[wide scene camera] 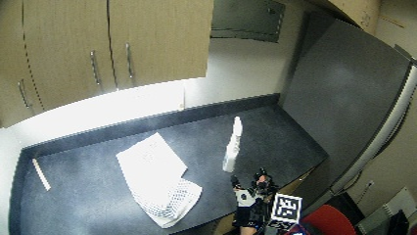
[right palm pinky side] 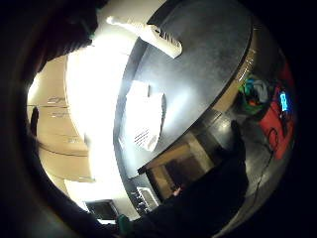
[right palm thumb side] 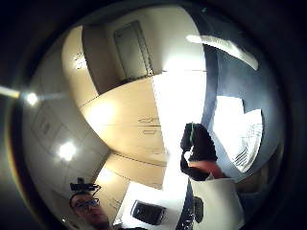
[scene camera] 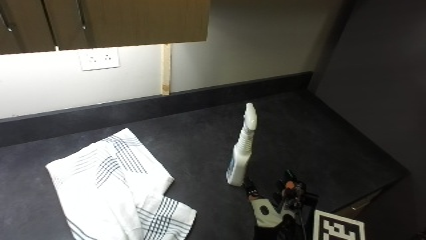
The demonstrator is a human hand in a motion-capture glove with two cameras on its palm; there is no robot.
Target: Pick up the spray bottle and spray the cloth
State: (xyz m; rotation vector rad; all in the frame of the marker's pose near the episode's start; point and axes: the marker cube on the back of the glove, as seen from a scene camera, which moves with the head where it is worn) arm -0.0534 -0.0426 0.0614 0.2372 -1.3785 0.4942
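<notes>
On the dark speckled countertop (scene camera: pixel 319 135) a tall white plastic spray bottle (scene camera: pixel 241 150) stands upright near the middle, its nozzle at the top, with nothing touching it. A white cloth with thin dark stripes (scene camera: pixel 113 185) lies rumpled and partly folded flat on the same surface, at about nine o'clock from the bottle and well apart from it. The black-gloved right hand (scene camera: pixel 276 212) sits at the counter's front edge, at roughly five o'clock from the bottle's base, near it but not in contact; it holds nothing, and whether its fingers are spread or curled cannot be told. In the wide outside view the hand (wide scene camera: pixel 251 198) is likewise just short of the bottle (wide scene camera: pixel 231 144), with the cloth (wide scene camera: pixel 156 178) off to the side. Pale wooden wall cupboards (wide scene camera: pixel 98 49) with bar handles hang above the counter.
</notes>
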